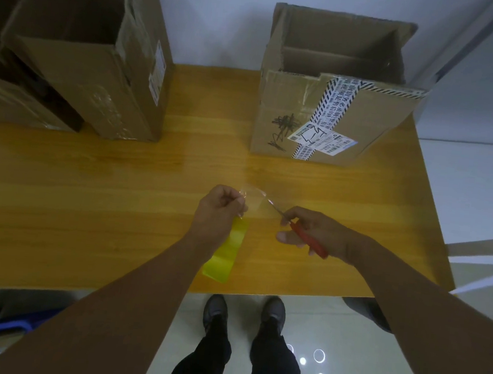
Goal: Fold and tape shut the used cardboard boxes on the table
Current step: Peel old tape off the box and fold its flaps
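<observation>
Two open cardboard boxes stand at the back of the wooden table point(89, 203): a tall box point(107, 64) on the left and a box with printed tape and labels point(329, 110) on the right, its top flaps up. Over the table's front middle, my left hand point(220, 211) pinches one end of a clear strip of tape point(256, 201). My right hand point(312, 233) grips red-handled scissors point(309, 241), their blades at the strip's other end. A yellowish roll of tape point(226, 252) shows below my left hand.
More cardboard and a dark object point(23, 101) sit at the far left. The table's right edge point(433, 218) drops to a light floor. My shoes point(243, 312) stand just below the near edge. A wall runs behind the boxes.
</observation>
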